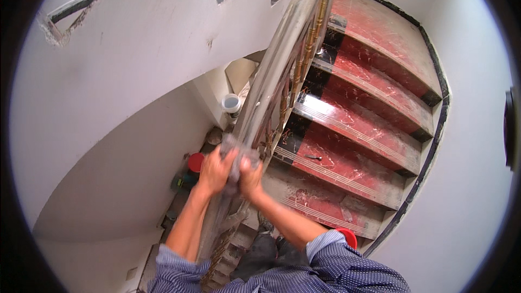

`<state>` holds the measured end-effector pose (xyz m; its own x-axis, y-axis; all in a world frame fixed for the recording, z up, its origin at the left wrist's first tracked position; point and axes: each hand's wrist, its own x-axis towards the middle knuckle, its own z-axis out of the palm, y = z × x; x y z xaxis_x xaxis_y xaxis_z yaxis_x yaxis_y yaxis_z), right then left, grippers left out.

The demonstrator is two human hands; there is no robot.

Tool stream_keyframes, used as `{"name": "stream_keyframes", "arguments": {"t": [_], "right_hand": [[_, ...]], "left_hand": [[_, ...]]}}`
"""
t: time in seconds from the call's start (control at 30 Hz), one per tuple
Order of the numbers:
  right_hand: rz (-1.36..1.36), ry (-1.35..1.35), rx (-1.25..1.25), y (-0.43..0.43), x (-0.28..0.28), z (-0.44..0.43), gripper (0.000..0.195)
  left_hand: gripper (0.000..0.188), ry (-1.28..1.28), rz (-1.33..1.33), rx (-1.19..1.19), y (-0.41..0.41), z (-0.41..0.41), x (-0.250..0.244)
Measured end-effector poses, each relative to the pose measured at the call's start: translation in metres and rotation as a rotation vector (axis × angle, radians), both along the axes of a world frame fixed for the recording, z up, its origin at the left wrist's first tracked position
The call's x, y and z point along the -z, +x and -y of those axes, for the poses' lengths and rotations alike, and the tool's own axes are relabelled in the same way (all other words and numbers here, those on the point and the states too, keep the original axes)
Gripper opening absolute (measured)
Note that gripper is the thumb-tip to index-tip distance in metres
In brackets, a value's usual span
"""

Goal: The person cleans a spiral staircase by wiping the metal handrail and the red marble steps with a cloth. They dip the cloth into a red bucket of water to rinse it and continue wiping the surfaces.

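Observation:
Both of my hands grip a greyish rag [230, 146] that is draped over the stair handrail [270, 63]. My left hand [215, 169] presses on the rail's left side, and my right hand [250, 175] on its right side, thumbs near the top. The rag is blurred, so its folds are hard to make out. Ahead of my hands the rail looks pale and dusty, with shinier streaks along it. Gold-coloured and dark balusters [307, 55] stand under the rail.
Red and black stone steps [358, 106] curve up on the right. A small dark-bladed tool [313, 157] lies on one tread. A red bucket [347, 237] stands by my right elbow. Below, left of the rail, are a white bucket [231, 103] and a red container [196, 162].

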<state>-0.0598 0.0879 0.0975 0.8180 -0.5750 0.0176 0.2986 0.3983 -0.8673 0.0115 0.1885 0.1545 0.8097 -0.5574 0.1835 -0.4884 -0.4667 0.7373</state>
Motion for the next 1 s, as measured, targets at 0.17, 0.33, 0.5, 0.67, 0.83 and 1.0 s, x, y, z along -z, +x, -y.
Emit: {"name": "stream_keyframes", "arguments": {"t": [0.17, 0.33, 0.5, 0.67, 0.83, 1.0], "right_hand": [[-0.302, -0.145, -0.42, -0.126, 0.067, -0.129, 0.054], [-0.397, -0.2, -0.567, -0.137, 0.052, -0.131, 0.059], [-0.394, -0.148, -0.425, -0.112, 0.03, -0.106, 0.05], [-0.166, 0.005, -0.115, -0.016, -0.037, 0.003, 0.062], [-0.064, -0.327, 0.251, 0.111, -0.133, 0.162, 0.049], [0.1, -0.014, 0.088, 0.166, -0.202, 0.253, 0.037]], "left_hand": [[0.063, 0.126, -0.182, -0.165, -0.126, -0.157, 0.063], [0.058, 0.058, -0.26, -0.292, -0.164, -0.169, 0.066], [0.05, 0.098, -0.191, -0.305, -0.124, -0.13, 0.041], [0.045, -0.046, -0.271, -0.232, -0.035, -0.004, -0.026], [0.06, -0.206, -0.167, -0.088, 0.095, 0.154, -0.11], [0.081, -0.269, -0.319, 0.029, 0.151, 0.238, -0.168]]}}
